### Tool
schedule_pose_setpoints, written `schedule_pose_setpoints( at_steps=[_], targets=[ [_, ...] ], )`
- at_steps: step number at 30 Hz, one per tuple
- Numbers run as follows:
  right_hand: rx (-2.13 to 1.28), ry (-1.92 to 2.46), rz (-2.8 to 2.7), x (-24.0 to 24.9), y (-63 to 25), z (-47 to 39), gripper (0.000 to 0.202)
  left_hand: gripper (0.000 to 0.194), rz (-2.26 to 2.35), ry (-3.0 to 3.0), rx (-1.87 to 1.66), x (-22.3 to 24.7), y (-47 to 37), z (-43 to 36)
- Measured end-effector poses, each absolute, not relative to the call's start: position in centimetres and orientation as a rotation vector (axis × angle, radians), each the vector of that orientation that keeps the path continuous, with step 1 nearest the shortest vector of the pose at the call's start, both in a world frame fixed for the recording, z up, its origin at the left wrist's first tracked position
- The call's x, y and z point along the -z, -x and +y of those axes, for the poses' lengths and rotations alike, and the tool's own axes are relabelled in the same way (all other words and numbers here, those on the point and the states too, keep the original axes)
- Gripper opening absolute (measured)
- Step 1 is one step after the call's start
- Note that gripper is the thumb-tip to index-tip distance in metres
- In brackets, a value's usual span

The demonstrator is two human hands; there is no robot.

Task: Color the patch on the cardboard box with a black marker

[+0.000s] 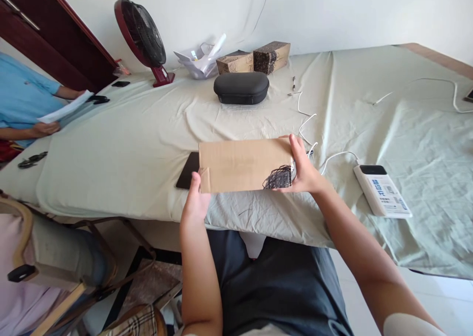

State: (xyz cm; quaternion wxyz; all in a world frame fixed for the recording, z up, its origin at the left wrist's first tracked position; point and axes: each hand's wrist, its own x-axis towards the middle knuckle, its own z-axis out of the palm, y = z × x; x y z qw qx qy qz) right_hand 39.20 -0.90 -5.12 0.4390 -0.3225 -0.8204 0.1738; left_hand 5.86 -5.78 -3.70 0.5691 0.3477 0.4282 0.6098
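Note:
Between my two hands is a brown cardboard box [240, 164], held near the front of the cloth-covered table. Black scribbled marks cover its lower right corner. My left hand [195, 198] grips the left end, thumb up along the edge. On the right end my right hand [301, 168] is closed, with its thumb on the top edge. A flat black device [187, 171], perhaps a tablet, lies partly hidden behind the box. Beyond the box sits a black zip case [241, 88].
Two more cardboard boxes [271, 57] and a plastic basket [199, 62] stand by the wall, near a red fan [142, 38]. A white power bank [382, 190] with a cable lies right. At left, a person in blue [25, 97] holds paper; a chair [62, 247] stands below.

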Motion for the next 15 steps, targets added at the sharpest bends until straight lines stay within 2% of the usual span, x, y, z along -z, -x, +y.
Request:
schedule_pose_setpoints(
  at_steps=[4, 9, 12, 15],
  targets=[
    [-0.622, 0.886, -1.705, 5.2, -38.4, -1.5, 0.152, 0.084, 0.810, -0.968, -1.598, 3.9, -6.5, -5.3],
    [-1.283, 0.688, -1.443, 5.7, -36.8, -1.9, 0.136, 0.095, 0.852, -1.266, -1.537, 7.9, -6.7, -5.1],
    [-1.480, 0.685, -1.559, 6.1, -37.5, -1.4, 0.130, 0.086, 0.915, -1.348, -1.525, 9.9, -5.7, -5.3],
    [-1.427, 0.738, -1.740, 6.2, -38.4, -0.9, 0.128, 0.069, 0.957, -1.426, -1.556, 10.0, -4.4, -5.7]
  ],
)
